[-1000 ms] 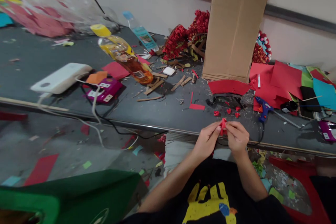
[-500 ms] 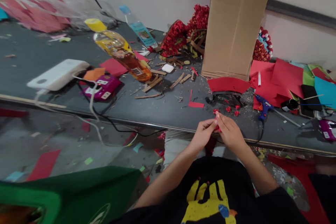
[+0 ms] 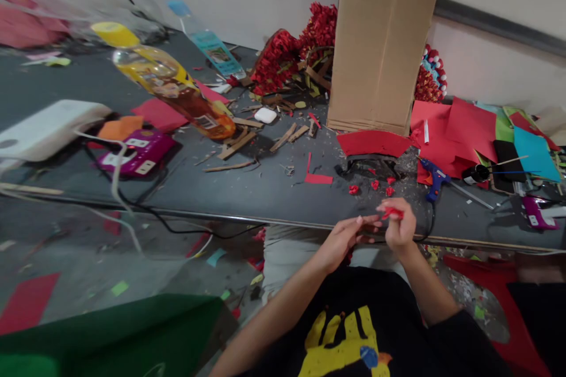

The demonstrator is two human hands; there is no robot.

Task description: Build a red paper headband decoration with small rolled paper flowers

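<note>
Between thumb and fingers, my right hand (image 3: 400, 227) pinches a small piece of red paper (image 3: 392, 212) just over the table's front edge. My left hand (image 3: 351, 235) is beside it on the left, fingers stretched out and holding nothing. Several small crumpled red paper balls (image 3: 375, 185) lie on the table beyond my hands. Behind them stands a curved red paper-topped piece (image 3: 374, 144) on dark supports. A blue glue gun (image 3: 435, 179) rests to the right of the balls, its cable running down to the table edge.
A tall cardboard piece (image 3: 382, 47) stands at the back, red paper sheets (image 3: 455, 129) to its right. Leftward are a tilted yellow-capped bottle (image 3: 172, 88), a white power strip (image 3: 53, 129), cables and cardboard scraps (image 3: 239, 144). A green stool-like object (image 3: 132, 330) is at lower left.
My hands have parted; the right now holds the red paper alone and the left has opened. Another red paper ball now lies left of the others. The view has shifted rightward.
</note>
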